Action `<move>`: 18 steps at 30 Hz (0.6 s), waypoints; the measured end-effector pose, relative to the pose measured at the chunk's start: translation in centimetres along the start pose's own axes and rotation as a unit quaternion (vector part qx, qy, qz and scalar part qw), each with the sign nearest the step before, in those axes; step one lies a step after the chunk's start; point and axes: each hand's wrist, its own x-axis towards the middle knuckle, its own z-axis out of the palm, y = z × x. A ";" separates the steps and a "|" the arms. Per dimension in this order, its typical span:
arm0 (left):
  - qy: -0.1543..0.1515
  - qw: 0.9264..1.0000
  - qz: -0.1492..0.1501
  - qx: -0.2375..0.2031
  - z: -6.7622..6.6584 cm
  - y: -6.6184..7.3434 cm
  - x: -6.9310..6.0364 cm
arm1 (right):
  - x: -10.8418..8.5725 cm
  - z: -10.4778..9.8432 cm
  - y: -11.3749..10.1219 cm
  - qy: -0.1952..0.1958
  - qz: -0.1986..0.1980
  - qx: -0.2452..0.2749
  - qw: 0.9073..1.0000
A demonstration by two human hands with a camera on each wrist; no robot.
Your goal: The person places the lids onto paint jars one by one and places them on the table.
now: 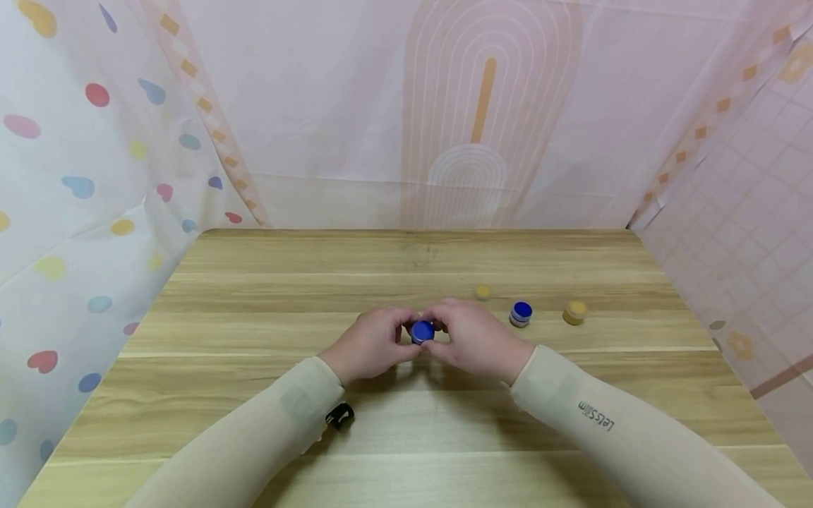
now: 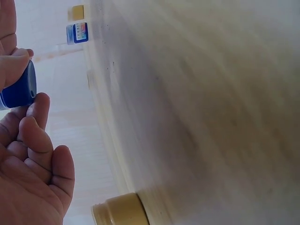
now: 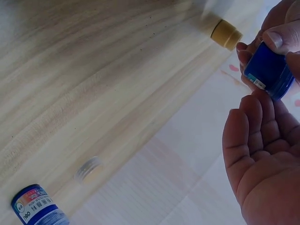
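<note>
A small blue paint jar is held between both hands near the middle of the table. My left hand pinches it from the left with thumb and fingers. From the right, the thumb and fingers of my right hand grip the same jar. A strip of label shows on its blue side in the right wrist view. Close to the left hand stands a yellow jar, which that hand hides in the head view. My fingers cover much of the blue jar's side.
Right of the hands stand another blue jar with a printed label and a yellow jar. A small yellowish lid with a clear rim lies on the wooden table. Printed cloths hang behind and at both sides.
</note>
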 end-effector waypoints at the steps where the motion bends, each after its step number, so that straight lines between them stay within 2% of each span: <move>1: 0.000 1.000 0.001 0.001 0.0 0.0 0.0 | 0.0 0.0 0.0 0.000 0.005 0.002 1.000; 5: 0.001 1.000 0.000 0.007 0.2 -0.1 0.0 | 0.0 0.2 0.1 0.002 0.009 0.006 1.000; 18: 0.000 1.000 -0.005 0.009 -0.1 0.1 -0.1 | -0.1 -0.2 0.1 0.002 -0.032 -0.008 0.999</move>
